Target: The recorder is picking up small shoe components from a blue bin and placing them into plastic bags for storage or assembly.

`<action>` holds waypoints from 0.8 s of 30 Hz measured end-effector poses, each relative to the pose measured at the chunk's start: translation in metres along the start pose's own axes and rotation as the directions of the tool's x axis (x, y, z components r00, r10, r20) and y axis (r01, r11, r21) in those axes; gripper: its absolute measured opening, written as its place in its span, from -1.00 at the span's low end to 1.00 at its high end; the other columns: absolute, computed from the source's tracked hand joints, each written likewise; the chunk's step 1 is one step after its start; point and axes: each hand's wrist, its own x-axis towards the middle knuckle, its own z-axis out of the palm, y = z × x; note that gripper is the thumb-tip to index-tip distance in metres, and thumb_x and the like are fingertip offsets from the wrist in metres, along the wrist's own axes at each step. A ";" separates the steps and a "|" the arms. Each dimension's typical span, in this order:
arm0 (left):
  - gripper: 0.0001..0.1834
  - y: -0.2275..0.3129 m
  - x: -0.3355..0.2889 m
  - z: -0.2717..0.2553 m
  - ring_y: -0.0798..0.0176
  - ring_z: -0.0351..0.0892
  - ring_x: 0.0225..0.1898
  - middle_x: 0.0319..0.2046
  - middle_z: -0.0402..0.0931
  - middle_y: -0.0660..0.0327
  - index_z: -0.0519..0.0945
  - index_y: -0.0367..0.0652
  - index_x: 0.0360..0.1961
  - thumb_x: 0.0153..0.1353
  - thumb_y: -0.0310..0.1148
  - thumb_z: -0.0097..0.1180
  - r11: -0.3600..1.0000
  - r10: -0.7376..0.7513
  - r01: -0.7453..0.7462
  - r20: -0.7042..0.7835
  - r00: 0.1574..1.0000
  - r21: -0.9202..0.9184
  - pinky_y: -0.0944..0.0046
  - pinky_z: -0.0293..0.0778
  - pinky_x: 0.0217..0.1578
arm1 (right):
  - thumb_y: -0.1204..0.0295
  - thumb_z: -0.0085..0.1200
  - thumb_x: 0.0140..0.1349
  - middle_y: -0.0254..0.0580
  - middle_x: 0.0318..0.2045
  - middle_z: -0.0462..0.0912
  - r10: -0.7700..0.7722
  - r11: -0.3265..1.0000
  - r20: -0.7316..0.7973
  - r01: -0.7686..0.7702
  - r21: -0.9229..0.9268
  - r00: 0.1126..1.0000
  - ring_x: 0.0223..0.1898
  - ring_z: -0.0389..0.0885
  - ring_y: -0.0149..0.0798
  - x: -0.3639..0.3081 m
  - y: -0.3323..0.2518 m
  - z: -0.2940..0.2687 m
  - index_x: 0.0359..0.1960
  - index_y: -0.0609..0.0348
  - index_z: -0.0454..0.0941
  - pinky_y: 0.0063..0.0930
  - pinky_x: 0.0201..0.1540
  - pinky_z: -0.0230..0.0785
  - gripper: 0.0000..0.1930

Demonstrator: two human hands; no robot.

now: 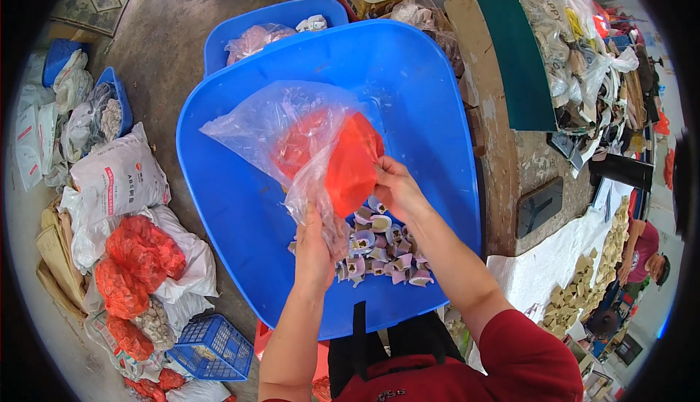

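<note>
At centre frame, above the blue tub (240, 205), the left hand (315, 245) and right hand (394, 187) gripped a clear bag (292, 129) around a red bag (354, 165), seemingly emptied, small purple-and-white parts (383, 252) already heaped in the tub below.

Clear bag (292, 129) veils red piece (343, 161) — fingers hidden.

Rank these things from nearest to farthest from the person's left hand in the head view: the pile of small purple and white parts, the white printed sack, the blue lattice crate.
1. Pile of small purple and white parts: in the blue tub, just right of the left hand.
2. Blue lattice crate: on the floor, lower left.
3. White printed sack: on the floor, far left.
</note>
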 end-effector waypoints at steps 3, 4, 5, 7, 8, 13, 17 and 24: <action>-0.54 0.011 -0.011 -0.006 0.48 0.18 -0.72 -0.66 0.26 0.31 0.33 -0.09 -0.40 0.35 0.06 -0.39 0.996 -0.042 0.063 0.299 0.953 -0.059 0.48 0.07 -0.75 | 0.35 -0.01 0.25 -0.30 -0.25 0.54 -0.090 0.944 0.169 0.030 0.330 0.981 -0.19 0.48 -0.37 -0.021 -0.041 0.053 -0.29 0.12 0.45 -0.35 -0.12 0.33 -0.87; -0.54 0.016 -0.013 -0.009 0.48 0.18 -0.72 -0.66 0.26 0.31 0.33 -0.09 -0.40 0.35 0.06 -0.39 0.996 -0.040 0.062 0.304 0.952 -0.062 0.48 0.07 -0.75 | 0.36 -0.03 0.27 -0.32 -0.24 0.52 -0.143 0.907 0.222 0.038 0.420 0.965 -0.19 0.47 -0.38 -0.022 -0.053 0.067 -0.29 0.11 0.44 -0.36 -0.11 0.34 -0.89; -0.52 0.021 -0.015 -0.011 0.47 0.13 -0.76 -0.61 0.29 0.28 0.35 -0.11 -0.35 0.34 0.08 -0.41 0.977 -0.017 0.127 0.533 0.846 -0.171 0.47 0.08 -0.78 | 0.36 -0.03 0.27 -0.32 -0.24 0.52 -0.145 0.908 0.222 0.041 0.417 0.964 -0.19 0.47 -0.38 -0.021 -0.061 0.079 -0.29 0.11 0.44 -0.36 -0.11 0.34 -0.89; -0.49 0.039 -0.032 -0.016 0.46 0.08 -0.80 -0.56 0.31 0.25 0.37 -0.12 -0.29 0.33 0.11 -0.43 0.943 0.043 0.210 0.723 0.690 -0.256 0.47 0.09 -0.82 | 0.37 -0.07 0.29 -0.36 -0.28 0.51 -0.192 0.930 0.333 0.063 0.363 0.923 -0.21 0.47 -0.39 -0.021 -0.071 0.101 -0.34 0.10 0.42 -0.39 -0.12 0.33 -0.89; -0.50 0.052 -0.046 -0.014 0.45 0.09 -0.79 -0.56 0.31 0.26 0.37 -0.12 -0.26 0.33 0.10 -0.41 0.916 0.114 0.184 0.669 0.734 -0.358 0.48 0.06 -0.83 | 0.38 -0.02 0.25 -0.29 -0.35 0.51 -0.216 0.959 0.375 0.124 0.255 0.901 -0.26 0.48 -0.37 -0.025 -0.076 0.105 -0.37 0.14 0.40 -0.42 -0.16 0.34 -0.89; -0.56 0.080 -0.054 -0.056 0.46 0.13 -0.72 -0.57 0.29 0.29 0.35 -0.08 -0.17 0.33 0.07 -0.35 0.848 0.213 -0.089 0.183 0.960 -0.522 0.52 0.00 -0.84 | 0.31 -0.05 0.20 -0.10 -0.39 0.51 -0.122 0.271 0.723 0.724 -0.634 0.680 -0.28 0.52 -0.12 -0.025 -0.050 0.157 -0.43 0.21 0.43 -0.27 -0.23 0.30 -0.79; -0.55 0.073 -0.023 -0.082 0.50 0.16 -0.71 -0.56 0.28 0.33 0.10 0.30 0.28 0.37 -0.05 -0.36 0.880 0.182 -0.139 0.052 0.982 -0.454 0.56 0.03 -0.80 | 0.26 -0.01 0.15 -0.08 -0.34 0.49 0.138 0.131 0.558 0.544 -0.829 0.818 -0.13 0.43 0.00 0.010 0.003 0.150 -0.36 0.16 0.47 -0.02 -0.07 0.17 -0.78; -0.58 0.053 -0.019 -0.082 0.47 0.29 -0.66 -0.52 0.41 0.28 0.19 0.23 0.23 0.36 -0.08 -0.31 0.931 0.135 -0.099 0.079 0.988 -0.350 0.54 0.09 -0.78 | 0.46 0.19 -0.13 0.10 0.09 0.21 -0.626 0.081 -0.015 0.046 -0.996 0.780 0.10 0.21 0.20 0.075 0.006 0.007 -0.04 0.07 0.42 -0.05 0.11 0.13 -0.50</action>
